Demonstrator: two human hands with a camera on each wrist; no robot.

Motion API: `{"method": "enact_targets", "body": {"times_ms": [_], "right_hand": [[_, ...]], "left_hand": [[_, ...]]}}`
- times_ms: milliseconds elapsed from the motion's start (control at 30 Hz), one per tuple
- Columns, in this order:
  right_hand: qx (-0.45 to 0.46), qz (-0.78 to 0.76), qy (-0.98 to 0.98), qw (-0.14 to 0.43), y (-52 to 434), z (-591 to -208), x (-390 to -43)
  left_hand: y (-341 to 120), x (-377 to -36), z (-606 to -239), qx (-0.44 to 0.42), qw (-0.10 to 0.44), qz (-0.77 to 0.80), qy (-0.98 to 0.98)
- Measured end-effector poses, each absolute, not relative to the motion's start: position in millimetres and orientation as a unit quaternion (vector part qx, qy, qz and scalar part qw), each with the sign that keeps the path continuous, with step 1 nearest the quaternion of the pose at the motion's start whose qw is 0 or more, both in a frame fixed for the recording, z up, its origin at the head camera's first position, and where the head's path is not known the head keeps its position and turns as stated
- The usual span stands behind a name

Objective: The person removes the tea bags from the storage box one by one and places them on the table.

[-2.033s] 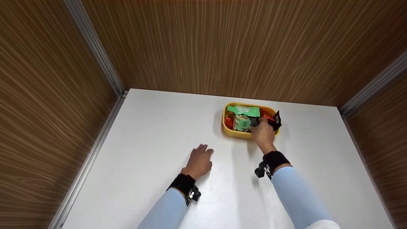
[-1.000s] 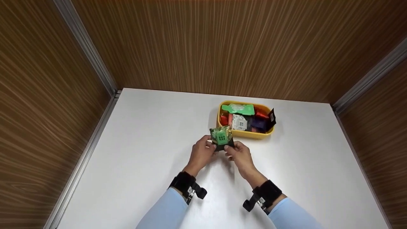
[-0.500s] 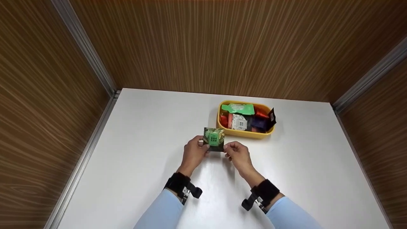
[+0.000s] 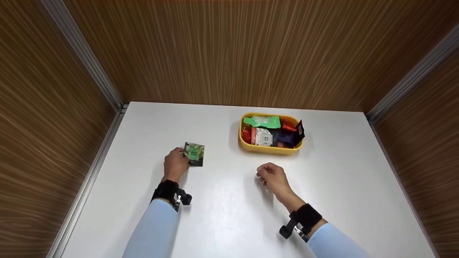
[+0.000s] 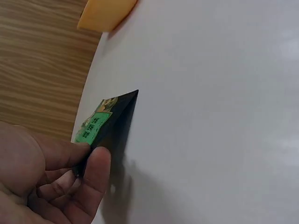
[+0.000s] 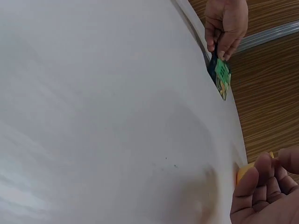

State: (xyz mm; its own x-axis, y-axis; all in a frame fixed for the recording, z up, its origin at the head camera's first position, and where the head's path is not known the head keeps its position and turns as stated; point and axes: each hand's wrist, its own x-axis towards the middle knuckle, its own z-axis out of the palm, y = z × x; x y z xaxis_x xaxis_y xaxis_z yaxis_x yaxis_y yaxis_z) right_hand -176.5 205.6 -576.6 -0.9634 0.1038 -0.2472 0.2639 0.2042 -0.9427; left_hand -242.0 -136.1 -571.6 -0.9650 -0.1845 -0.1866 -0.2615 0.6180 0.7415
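Note:
My left hand [image 4: 175,165] pinches a small flat green-and-black sachet [image 4: 195,154] by its left edge, over the left part of the white table. In the left wrist view thumb and fingertips grip the sachet [image 5: 105,116] at its near edge, and its far corner points away over the tabletop. My right hand [image 4: 274,179] is in front of the yellow basket with its fingers loosely bent and nothing in them. The right wrist view shows the right hand [image 6: 268,191] at lower right and the left hand [image 6: 227,23] with the sachet at the top.
The yellow basket [image 4: 269,149] stands at the back of the white table [image 4: 222,208], right of centre. In it lie a green packet [image 4: 263,122], a white packet [image 4: 264,137], red and purple packets, and an upright black one [image 4: 300,132]. Wood-grain panels [image 4: 229,53] surround the table.
The right hand took the sachet out of the basket and brought it to the left hand. The right hand then let go, and the left hand carried the sachet leftward.

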Motion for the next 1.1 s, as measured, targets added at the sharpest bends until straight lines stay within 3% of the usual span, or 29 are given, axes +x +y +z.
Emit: {"method": "enact_targets", "body": {"times_ms": [267, 467, 833, 1100], "right_hand": [[0.124, -0.619, 0.772, 0.068, 213.0, -576.0, -178.4], [0.126, -0.613, 0.777, 0.067, 213.2, -575.1, -180.3], [0.128, -0.612, 0.776, 0.083, 211.3, -577.8, -177.5], [0.133, -0.615, 0.772, 0.091, 211.5, -579.3, -176.8]], "left_hand": [[-151.1, -241.8, -579.1, -0.106, -0.021, 0.331, 0.937], [-129.3, -233.4, -583.9, -0.012, -0.062, 0.254, 0.965], [-126.1, -240.1, -586.2, 0.008, -0.013, 0.174, 0.985], [-135.4, -254.2, -589.8, -0.006, -0.032, 0.165, 0.986]]}}
